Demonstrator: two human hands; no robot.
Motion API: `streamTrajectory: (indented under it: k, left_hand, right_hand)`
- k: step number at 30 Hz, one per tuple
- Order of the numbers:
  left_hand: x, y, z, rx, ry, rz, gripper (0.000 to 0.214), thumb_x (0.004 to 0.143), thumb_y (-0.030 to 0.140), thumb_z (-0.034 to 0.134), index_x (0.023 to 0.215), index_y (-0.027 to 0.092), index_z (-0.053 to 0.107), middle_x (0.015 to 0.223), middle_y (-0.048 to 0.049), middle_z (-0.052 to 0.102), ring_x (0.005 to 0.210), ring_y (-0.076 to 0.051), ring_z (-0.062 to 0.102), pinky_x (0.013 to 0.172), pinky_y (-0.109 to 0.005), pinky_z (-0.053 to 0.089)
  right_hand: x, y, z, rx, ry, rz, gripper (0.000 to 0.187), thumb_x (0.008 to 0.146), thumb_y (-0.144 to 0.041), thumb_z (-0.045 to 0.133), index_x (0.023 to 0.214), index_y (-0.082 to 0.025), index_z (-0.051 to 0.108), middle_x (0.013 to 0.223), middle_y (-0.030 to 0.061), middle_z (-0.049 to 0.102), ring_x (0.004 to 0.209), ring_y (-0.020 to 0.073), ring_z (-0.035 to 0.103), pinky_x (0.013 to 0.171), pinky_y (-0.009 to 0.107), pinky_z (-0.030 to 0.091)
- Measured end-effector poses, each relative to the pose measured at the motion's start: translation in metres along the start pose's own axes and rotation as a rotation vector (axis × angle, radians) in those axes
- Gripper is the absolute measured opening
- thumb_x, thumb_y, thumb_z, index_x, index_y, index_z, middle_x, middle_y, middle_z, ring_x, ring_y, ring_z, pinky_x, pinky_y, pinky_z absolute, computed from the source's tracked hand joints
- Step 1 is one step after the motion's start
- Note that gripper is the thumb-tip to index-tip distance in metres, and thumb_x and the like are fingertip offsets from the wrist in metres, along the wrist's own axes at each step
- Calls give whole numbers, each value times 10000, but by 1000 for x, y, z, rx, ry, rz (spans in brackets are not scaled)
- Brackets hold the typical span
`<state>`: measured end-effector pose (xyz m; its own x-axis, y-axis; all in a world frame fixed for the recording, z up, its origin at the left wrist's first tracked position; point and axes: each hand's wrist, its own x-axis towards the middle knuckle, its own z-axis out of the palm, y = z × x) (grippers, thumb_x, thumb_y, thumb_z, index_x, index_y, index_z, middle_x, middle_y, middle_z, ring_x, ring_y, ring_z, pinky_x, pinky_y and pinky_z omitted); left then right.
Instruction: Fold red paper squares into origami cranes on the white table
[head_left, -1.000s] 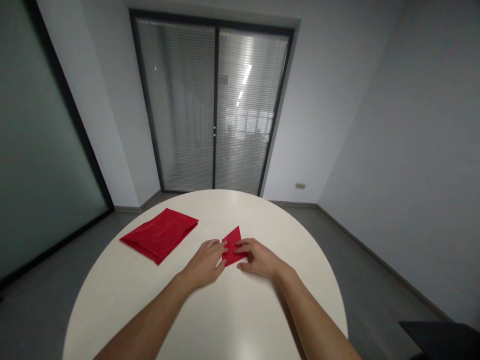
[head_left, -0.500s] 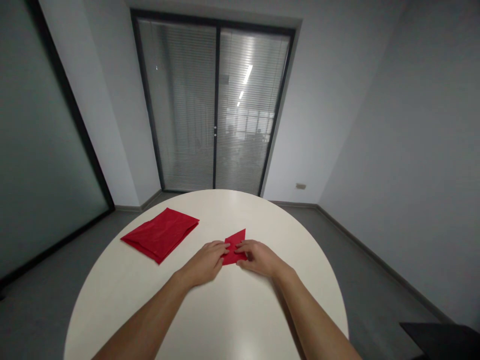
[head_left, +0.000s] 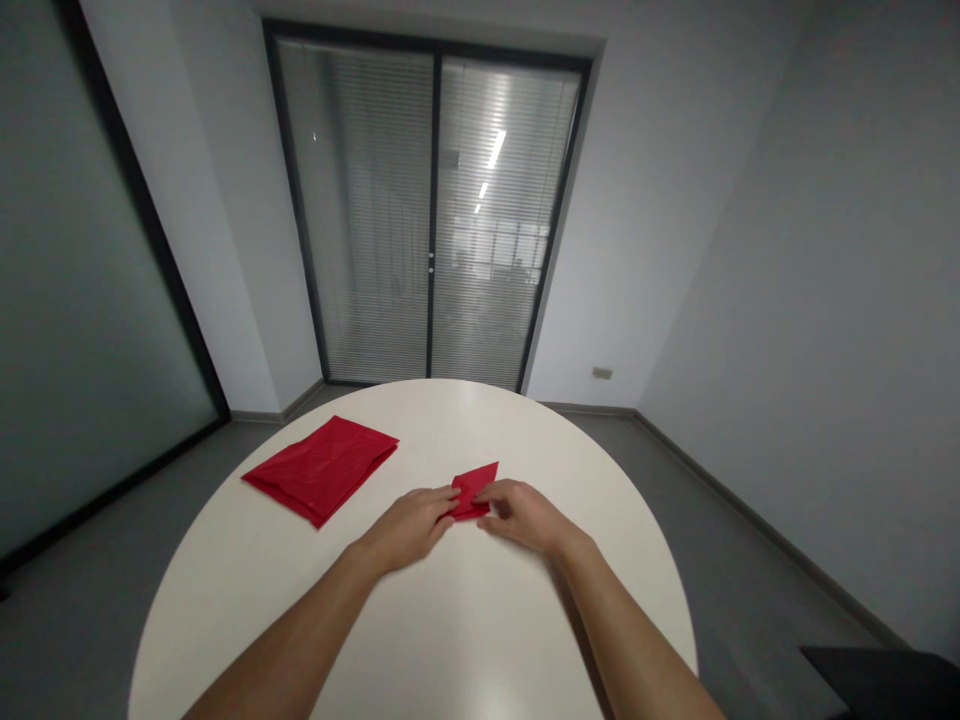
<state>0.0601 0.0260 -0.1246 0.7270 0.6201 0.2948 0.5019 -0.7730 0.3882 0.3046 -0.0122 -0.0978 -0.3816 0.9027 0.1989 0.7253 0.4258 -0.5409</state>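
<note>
A small piece of red folded paper [head_left: 471,490] lies on the round table between my hands, its pointed corner tipped up to the far right. My left hand [head_left: 411,525] grips its left edge, fingertips on top and thumb low at the near corner. On the other side, my right hand [head_left: 523,515] has its curled fingers on the right edge, with the thumb close to the near edge. The fingers cover parts of both side edges. Away to the left rests a larger folded red sheet [head_left: 322,468], which neither hand touches.
The round white table [head_left: 465,630] fills the lower middle of the view. A black object [head_left: 885,680], partly cut off, is at the lower right. Beyond the table stand glass doors with blinds [head_left: 375,220].
The near edge of the small red paper has moved up and away from me, and the paper looks shorter. Its far corner has shifted slightly right. My right fingers have moved slightly.
</note>
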Motion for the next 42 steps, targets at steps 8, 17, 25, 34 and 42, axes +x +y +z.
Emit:
streamTrajectory:
  k: [8, 17, 25, 34, 42]
  left_hand:
    - [0, 3, -3, 9, 12, 61, 354, 981, 195, 513, 1309, 250, 633, 1258, -60, 709, 1144, -240, 645, 995, -377, 498]
    - [-1, 2, -5, -25, -29, 62, 349, 992, 186, 464, 1260, 296, 659, 1216, -3, 737, 1080, -220, 697, 941, -325, 525]
    - [-1, -7, 1, 26, -47, 49, 440, 980, 163, 481, 1352, 330, 645, 1425, 10, 626, 1304, -215, 592, 1115, -370, 464]
    - [0, 0, -3, 70, -27, 144, 434, 1009, 190, 434, 1416, 222, 584, 1470, -63, 584, 1349, -221, 549, 1155, -404, 438]
    - [-2, 9, -10, 120, -96, 175, 451, 975, 201, 452, 1400, 206, 604, 1446, -76, 603, 1341, -236, 561, 1150, -421, 440]
  right_hand:
    - [6, 2, 8, -44, 81, -22, 207, 950, -299, 567, 842, -205, 717, 806, 29, 724, 739, 187, 608, 712, 287, 436]
    - [11, 15, 25, -75, 197, 54, 176, 914, -249, 574, 1031, -203, 698, 902, 45, 724, 824, 220, 624, 730, 312, 451]
    - [11, 6, 21, -173, 201, 11, 224, 932, -188, 521, 999, -204, 734, 1004, 78, 735, 990, 247, 633, 908, 378, 475]
    - [3, -5, 23, -182, -174, -5, 636, 1046, -472, 341, 1582, -131, 340, 1642, 138, 311, 1544, 337, 199, 1241, 551, 187]
    - [5, -11, 19, -309, -231, 204, 641, 1043, -409, 237, 1614, -116, 225, 1684, 70, 153, 1565, 344, 41, 1257, 576, 65]
